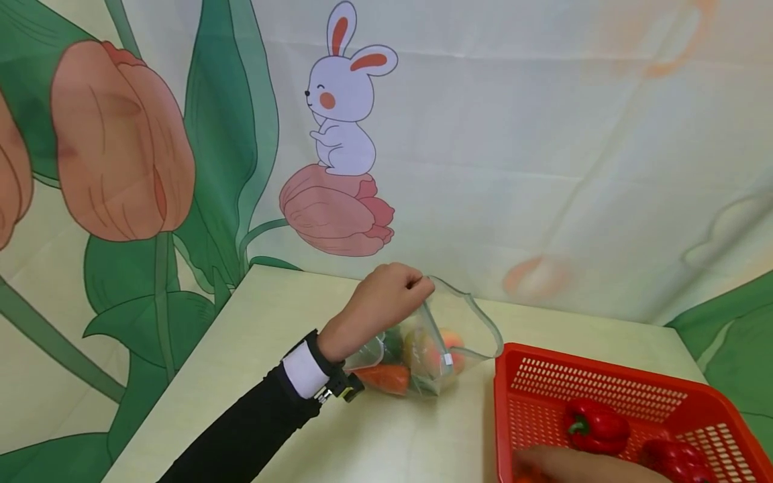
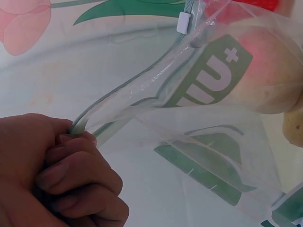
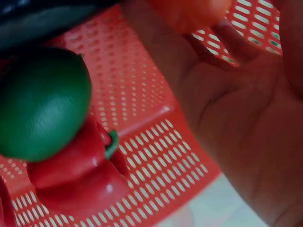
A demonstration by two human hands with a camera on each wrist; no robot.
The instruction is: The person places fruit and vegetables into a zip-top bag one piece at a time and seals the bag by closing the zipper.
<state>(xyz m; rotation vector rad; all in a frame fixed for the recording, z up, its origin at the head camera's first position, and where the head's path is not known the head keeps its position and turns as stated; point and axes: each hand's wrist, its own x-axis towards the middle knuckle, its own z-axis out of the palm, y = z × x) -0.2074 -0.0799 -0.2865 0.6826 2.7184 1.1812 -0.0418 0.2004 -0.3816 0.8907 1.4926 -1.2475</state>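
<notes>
My left hand [image 1: 386, 295] pinches the zip edge of a clear slider bag [image 1: 431, 386]; its curled fingers also show in the left wrist view. The bag's mouth gapes to the right. Inside are a yellow-red round fruit [image 1: 453, 345], an orange carrot-like piece [image 1: 386, 379] and some green produce. My right hand [image 1: 580, 463] reaches into a red plastic basket [image 1: 604, 362]. In the right wrist view its fingers extend beside a round orange-red item [image 3: 194, 14], perhaps a tomato, with the thumb apart. The fingertips are out of sight.
Red bell peppers [image 1: 598, 426], a smooth green oval fruit [image 3: 45, 104] and a dark glossy long item [image 3: 42, 23] lie in the basket. The pale table [image 1: 266, 322] meets a printed cloth backdrop [image 1: 459, 168] behind. The basket stands at the right.
</notes>
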